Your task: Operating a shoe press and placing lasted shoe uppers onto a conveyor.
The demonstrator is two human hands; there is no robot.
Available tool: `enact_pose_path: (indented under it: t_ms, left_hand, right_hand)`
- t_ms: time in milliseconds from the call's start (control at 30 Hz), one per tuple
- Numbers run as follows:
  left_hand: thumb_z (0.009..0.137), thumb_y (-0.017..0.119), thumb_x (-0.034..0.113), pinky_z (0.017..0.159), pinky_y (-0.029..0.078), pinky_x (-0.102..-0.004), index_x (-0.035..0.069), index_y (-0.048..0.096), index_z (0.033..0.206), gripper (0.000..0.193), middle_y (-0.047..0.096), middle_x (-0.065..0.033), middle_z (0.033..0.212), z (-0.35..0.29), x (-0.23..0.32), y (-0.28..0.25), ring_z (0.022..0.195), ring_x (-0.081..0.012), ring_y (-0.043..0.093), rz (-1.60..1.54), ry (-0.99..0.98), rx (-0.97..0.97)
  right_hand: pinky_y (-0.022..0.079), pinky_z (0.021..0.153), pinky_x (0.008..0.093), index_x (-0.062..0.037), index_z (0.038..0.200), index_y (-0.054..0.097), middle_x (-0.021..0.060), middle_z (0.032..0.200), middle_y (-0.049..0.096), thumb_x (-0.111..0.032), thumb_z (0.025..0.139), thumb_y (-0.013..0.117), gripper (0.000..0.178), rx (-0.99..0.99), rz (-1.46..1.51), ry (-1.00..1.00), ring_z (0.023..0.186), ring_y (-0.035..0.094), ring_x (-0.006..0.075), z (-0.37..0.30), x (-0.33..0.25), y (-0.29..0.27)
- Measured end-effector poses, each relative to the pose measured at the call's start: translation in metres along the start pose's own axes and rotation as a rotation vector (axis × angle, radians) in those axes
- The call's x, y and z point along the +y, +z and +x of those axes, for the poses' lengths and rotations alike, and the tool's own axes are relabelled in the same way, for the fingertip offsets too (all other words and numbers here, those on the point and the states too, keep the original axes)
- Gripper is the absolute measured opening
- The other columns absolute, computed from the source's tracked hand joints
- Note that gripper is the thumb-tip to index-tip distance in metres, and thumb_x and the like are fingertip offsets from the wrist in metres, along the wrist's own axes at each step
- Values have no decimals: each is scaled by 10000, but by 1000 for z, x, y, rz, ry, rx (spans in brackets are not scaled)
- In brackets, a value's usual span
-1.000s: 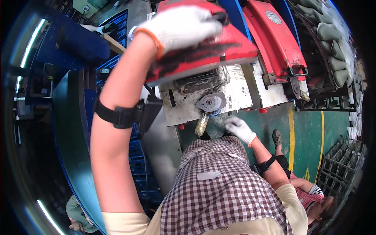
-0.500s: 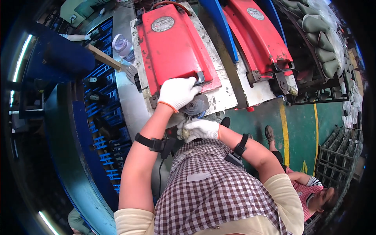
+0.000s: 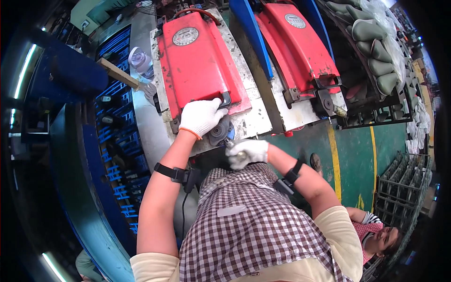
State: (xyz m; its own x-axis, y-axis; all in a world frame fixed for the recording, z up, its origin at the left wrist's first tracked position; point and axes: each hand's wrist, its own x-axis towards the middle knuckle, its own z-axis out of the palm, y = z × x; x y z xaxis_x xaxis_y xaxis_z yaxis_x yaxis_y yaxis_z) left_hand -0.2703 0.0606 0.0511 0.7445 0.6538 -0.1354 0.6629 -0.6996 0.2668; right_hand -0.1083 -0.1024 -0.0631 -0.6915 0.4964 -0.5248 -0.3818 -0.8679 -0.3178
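Note:
My left hand, in a white knit glove with an orange cuff, lies at the near end of a red machine cover. Its fingers close round a black handle there, part of which the glove covers. Just below is a dark round pivot plate. My right hand, gloved too and slightly blurred, is wrapped round a lever with a dull yellowish knob. The lever's metal rod runs up toward the plate.
A second red machine stands to the right beyond a blue panel. A rack of grey-green moulded shapes is farther right. A clear bottle stands at left, beside blue racks. Another person is at lower right.
My right hand has moved right with the lever knob, away from my left hand. The left hand stays at the handle. The whole view has shifted slightly.

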Motion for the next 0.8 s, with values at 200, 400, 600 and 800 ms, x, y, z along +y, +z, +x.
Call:
enact_pose_path:
  t_ms: [200, 400, 600, 800]
  left_hand:
    - [948, 630, 458, 669, 524, -503, 101, 662, 938, 359, 676, -172, 738, -5, 2, -7, 735, -373, 691, -42, 3, 66]
    - [967, 669, 248, 728, 552, -352, 59, 699, 1040, 204, 727, -107, 865, -10, 12, -8, 810, -229, 720, -508, -120, 421]
    - [938, 690, 93, 849, 547, -315, 8, 681, 1135, 215, 710, -98, 988, 22, 77, 11, 929, -202, 698, -946, 37, 620]
    - [786, 773, 188, 997, 503, -442, 77, 654, 1211, 455, 653, -150, 1225, 94, 186, 8, 1151, -347, 628, -480, 434, 510]
  right_hand:
    - [597, 711, 319, -94, 1247, 614, 12, 831, 648, -258, 960, 711, 345, 384, -244, -230, 728, 667, 138, -84, -34, -34]
    - [574, 788, 360, -46, 1041, 702, 99, 914, 728, -198, 939, 661, 188, 1329, -1010, -862, 874, 723, 194, -200, -65, -62]
    - [529, 924, 474, -80, 1074, 704, 165, 1145, 712, -376, 949, 625, 331, 2049, -1214, -569, 1080, 674, 355, -307, -72, -135]
    - [500, 994, 507, -84, 1165, 704, 233, 1184, 696, -544, 1039, 355, 591, 1979, -881, -156, 1134, 647, 434, -292, -50, -120]
